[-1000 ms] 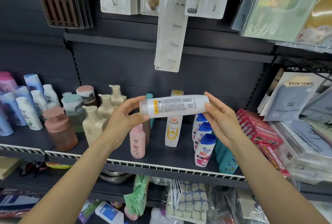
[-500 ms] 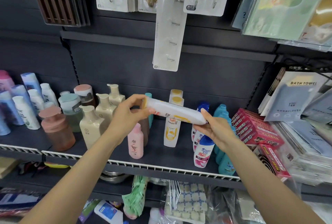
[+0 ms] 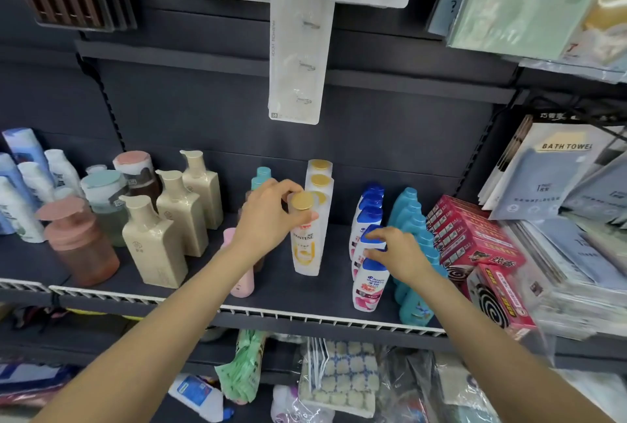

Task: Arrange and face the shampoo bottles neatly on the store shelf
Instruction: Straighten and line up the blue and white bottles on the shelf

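Dark store shelf (image 3: 190, 299) is carrying the upright Pantene bottle (image 3: 306, 246) at the front of its gold-capped row, left hand (image 3: 271, 219) gripping its neck, while the right hand (image 3: 400, 253) is pinching a blue-capped bottle (image 3: 369, 246) just beside it.

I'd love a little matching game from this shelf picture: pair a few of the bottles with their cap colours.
Things:
1. Pantene bottle under the left hand
2. Head & Shoulders bottle at the front
3. cream pump bottle
4. brownish-pink jar

Cap colours:
A. blue
B. pink
C. gold
D. cream

Pairs: 1-C, 2-A, 3-D, 4-B
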